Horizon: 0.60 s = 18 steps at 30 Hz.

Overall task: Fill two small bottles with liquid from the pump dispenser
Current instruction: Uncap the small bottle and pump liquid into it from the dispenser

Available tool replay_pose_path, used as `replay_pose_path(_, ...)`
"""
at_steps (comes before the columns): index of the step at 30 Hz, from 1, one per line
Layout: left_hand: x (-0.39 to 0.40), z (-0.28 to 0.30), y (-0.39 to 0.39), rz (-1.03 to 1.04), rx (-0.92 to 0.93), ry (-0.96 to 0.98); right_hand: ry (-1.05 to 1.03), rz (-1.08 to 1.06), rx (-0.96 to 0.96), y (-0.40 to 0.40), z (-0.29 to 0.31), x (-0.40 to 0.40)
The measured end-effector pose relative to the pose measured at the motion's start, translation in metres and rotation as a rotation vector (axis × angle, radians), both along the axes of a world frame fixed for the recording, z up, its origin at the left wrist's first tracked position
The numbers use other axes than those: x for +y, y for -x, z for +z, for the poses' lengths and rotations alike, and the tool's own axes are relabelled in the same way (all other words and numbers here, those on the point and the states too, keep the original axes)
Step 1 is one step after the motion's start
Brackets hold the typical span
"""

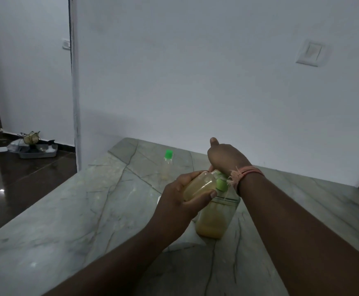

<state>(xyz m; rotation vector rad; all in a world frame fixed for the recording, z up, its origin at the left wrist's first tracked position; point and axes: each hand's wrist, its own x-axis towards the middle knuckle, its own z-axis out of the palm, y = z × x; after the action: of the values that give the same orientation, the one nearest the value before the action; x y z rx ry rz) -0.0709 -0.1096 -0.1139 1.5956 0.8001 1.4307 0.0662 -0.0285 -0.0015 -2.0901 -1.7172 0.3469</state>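
A clear pump dispenser with yellow liquid in its lower part stands on the marble counter. My right hand rests on its green pump head, which is mostly hidden under the hand. My left hand holds a small clear bottle tilted against the pump, with yellowish liquid inside. A second small bottle with a green cap stands upright farther back on the counter, apart from both hands.
The counter's left edge drops to a dark floor. A grey tray with clutter lies on the floor by the far wall. The white wall runs close behind the counter. A pink thread band circles my right wrist.
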Motion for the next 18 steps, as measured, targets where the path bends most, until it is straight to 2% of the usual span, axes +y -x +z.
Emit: replay_pose_path(18,-0.0033,0.0008,0.0004,-0.005,0.0,0.006,0.029,0.02,-0.02,0.0021,0.0032,-0.0061)
